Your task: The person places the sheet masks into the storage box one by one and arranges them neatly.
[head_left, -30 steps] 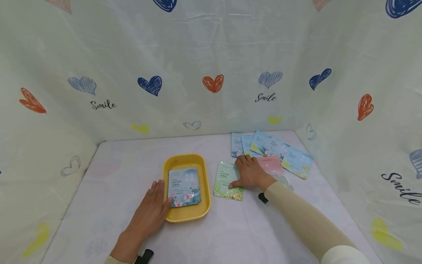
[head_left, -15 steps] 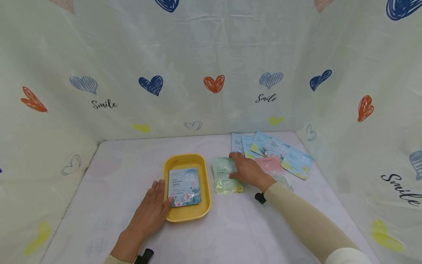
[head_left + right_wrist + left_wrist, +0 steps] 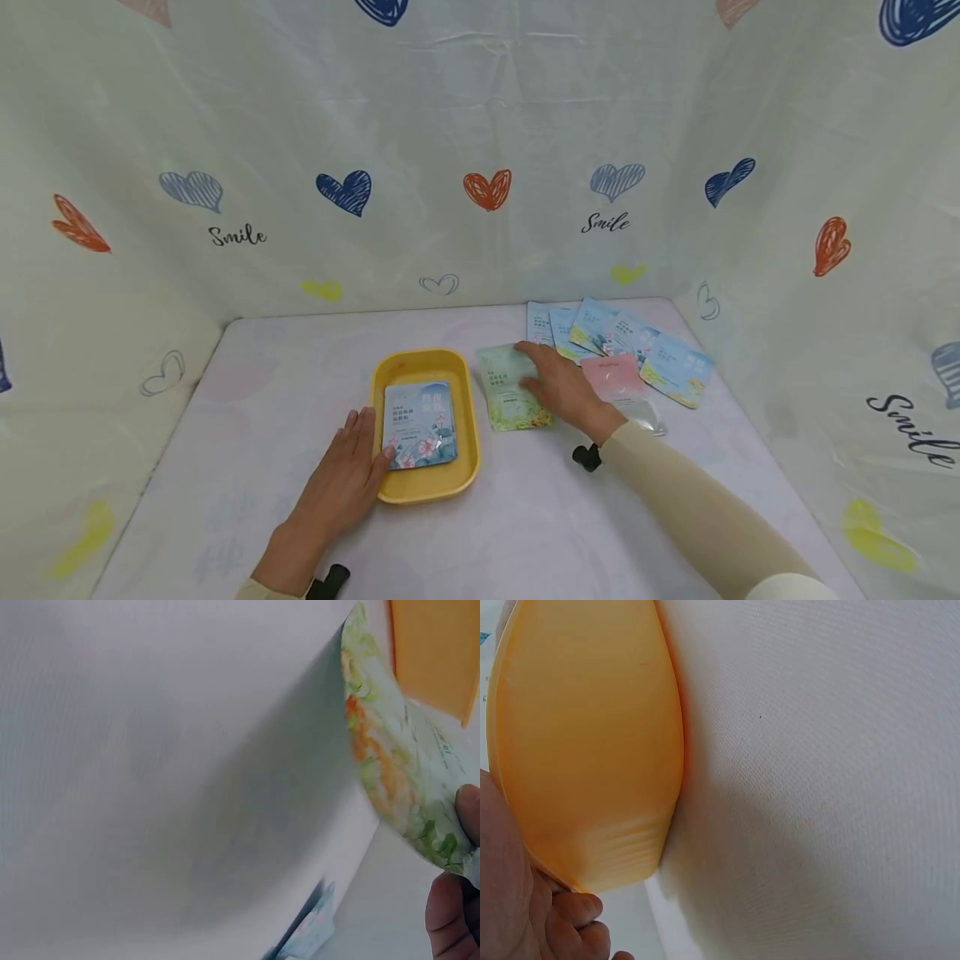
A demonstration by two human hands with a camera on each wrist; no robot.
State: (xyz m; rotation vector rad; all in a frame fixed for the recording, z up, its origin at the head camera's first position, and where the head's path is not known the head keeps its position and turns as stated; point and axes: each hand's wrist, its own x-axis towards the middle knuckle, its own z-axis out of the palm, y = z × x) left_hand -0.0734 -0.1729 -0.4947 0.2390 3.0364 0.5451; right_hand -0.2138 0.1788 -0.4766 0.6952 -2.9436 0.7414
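Observation:
Between thumb and fingers my right hand (image 3: 564, 385) pinches a light green sachet (image 3: 512, 392) by its right side. In the right wrist view the green sachet (image 3: 405, 765) is tilted up off the table, with the thumb on its face. My left hand (image 3: 341, 471) lies with straight fingers along the left side of a yellow tray (image 3: 465, 450). In the left wrist view the hand touches the rim of the tray (image 3: 592, 742). Inside the tray lies a blue sachet (image 3: 418, 427) with pink flowers; whether others lie beneath it I cannot tell.
Several blue sachets (image 3: 677, 367) are spread at the table's back right corner. A pink sachet (image 3: 613, 377) lies in front of them, beside the right hand, with a clear-looking piece (image 3: 643, 414) at its lower edge. A heart-printed curtain (image 3: 480, 108) stands around the table.
The green sachet has been lifted from the table and has shifted slightly left and back with my right hand. My left hand and the tray stay where they were.

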